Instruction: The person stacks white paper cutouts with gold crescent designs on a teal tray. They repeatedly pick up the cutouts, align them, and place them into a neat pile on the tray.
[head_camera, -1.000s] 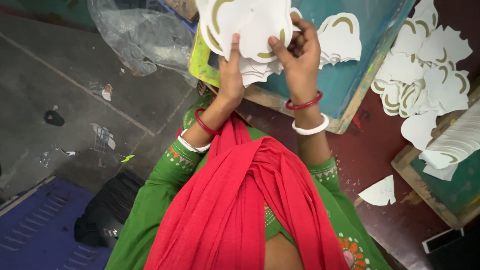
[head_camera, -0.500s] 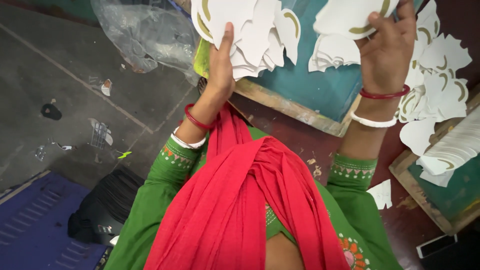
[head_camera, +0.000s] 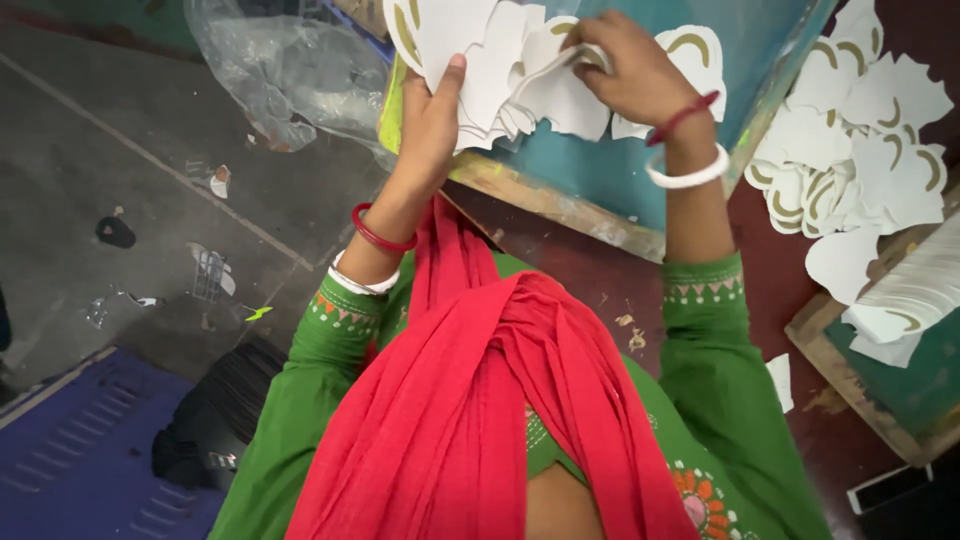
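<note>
Two hands sorting white card cut-outs above a teal bench.
Left hand (head_camera: 432, 110) grips a fanned stack of cut-outs (head_camera: 480, 60), its top cropped; right hand (head_camera: 628, 72) fingers pinch one sheet; bench (head_camera: 600, 180) partly hidden; loose scalloped, gold-arced pieces (head_camera: 860, 140) lie rightward.

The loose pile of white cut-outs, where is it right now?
In the head view, the loose pile of white cut-outs lies upper right, beyond the right hand, beside the teal board.

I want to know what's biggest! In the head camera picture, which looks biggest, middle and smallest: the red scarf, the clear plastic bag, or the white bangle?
1. Red scarf, though it is nearest the camera.
2. Clear plastic bag.
3. White bangle on the right wrist.
</note>
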